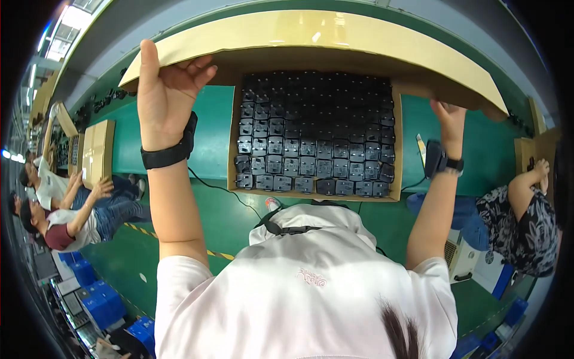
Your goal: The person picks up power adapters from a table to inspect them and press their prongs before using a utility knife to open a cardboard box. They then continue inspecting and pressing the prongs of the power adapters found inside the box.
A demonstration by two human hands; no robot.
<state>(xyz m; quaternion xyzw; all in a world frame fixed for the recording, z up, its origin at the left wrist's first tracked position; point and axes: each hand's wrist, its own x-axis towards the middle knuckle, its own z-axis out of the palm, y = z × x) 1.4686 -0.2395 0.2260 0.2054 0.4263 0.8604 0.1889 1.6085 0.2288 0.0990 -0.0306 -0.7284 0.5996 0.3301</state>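
An open cardboard box (394, 149) stands in front of me, packed with rows of black plug adapters (308, 146), their metal prongs showing. Over its far side I hold up a wide cardboard lid (287, 33), tilted so that its dark inner side hangs over the far rows. My left hand (167, 96) grips the lid's left end, thumb outside and fingers curled beneath the edge. At the right end, my right hand (448, 113) holds the near edge; its fingertips are partly hidden by the cardboard. A black band is on each wrist.
The box stands on a green bench (203, 131). A utility knife (421, 148) lies right of the box. At left, co-workers (78, 209) handle another carton (97, 152); at right, a person (520, 209) reaches into a box. Blue bins (101, 305) are at lower left.
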